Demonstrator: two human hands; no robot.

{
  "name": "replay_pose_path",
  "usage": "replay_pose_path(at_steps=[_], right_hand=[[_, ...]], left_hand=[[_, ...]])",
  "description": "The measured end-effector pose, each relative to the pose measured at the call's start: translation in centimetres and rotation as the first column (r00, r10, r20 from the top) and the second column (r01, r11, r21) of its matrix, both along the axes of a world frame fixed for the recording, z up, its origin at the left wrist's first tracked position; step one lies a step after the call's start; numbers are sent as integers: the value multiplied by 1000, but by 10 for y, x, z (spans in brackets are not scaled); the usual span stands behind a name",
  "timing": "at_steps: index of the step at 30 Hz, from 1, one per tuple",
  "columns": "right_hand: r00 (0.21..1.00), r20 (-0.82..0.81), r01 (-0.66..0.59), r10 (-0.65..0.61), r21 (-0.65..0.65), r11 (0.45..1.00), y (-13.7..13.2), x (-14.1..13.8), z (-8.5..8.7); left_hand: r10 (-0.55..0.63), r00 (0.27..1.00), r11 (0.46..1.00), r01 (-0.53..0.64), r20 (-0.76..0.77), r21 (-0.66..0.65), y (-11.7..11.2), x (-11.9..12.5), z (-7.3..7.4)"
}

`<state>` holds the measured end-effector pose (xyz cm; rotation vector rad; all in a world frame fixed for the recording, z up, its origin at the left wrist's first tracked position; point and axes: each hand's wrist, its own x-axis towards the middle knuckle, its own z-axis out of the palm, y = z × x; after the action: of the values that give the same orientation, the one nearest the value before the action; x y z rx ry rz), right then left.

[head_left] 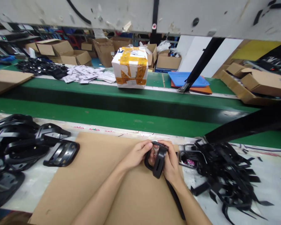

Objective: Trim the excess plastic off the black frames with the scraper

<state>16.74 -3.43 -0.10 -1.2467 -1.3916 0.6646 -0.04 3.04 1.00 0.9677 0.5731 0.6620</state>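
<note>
My left hand and right hand both grip 1 black plastic frame at lower centre. Cardboard sheet lies beneath.

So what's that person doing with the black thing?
A person holds a black plastic frame in both hands, the left hand and the right hand, over a cardboard sheet. More black frames are piled to the left, and a heap of black strips lies to the right. A taped box sits on the green bench behind.
</note>
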Motion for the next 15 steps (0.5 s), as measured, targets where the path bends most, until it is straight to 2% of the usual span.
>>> replay_pose_path(at_steps=[5, 7, 9, 11, 13, 15], right_hand=[[1000, 17, -11, 11, -12, 1000, 3, 3, 3], [999, 23, -24, 25, -13, 1000, 3, 3, 5], [999, 17, -28, 29, -17, 999, 2, 3, 8], [1000, -14, -18, 17, -26, 1000, 1, 2, 9], [999, -50, -10, 8, -40, 999, 0, 1, 7], [996, -91, -21, 14, -68, 997, 0, 0, 4]], left_hand=[[119, 975, 969, -72, -189, 237, -1, -1, 5], [146, 964, 958, -83, -220, 275, -2, -1, 8], [110, 978, 981, -78, -176, 177, -2, 0, 9], [43, 998, 998, -45, -51, -36, -2, 1, 7], [6, 997, 971, 12, 76, -237, -2, 3, 4], [-35, 984, 919, 101, 176, -382, -1, 4, 1]])
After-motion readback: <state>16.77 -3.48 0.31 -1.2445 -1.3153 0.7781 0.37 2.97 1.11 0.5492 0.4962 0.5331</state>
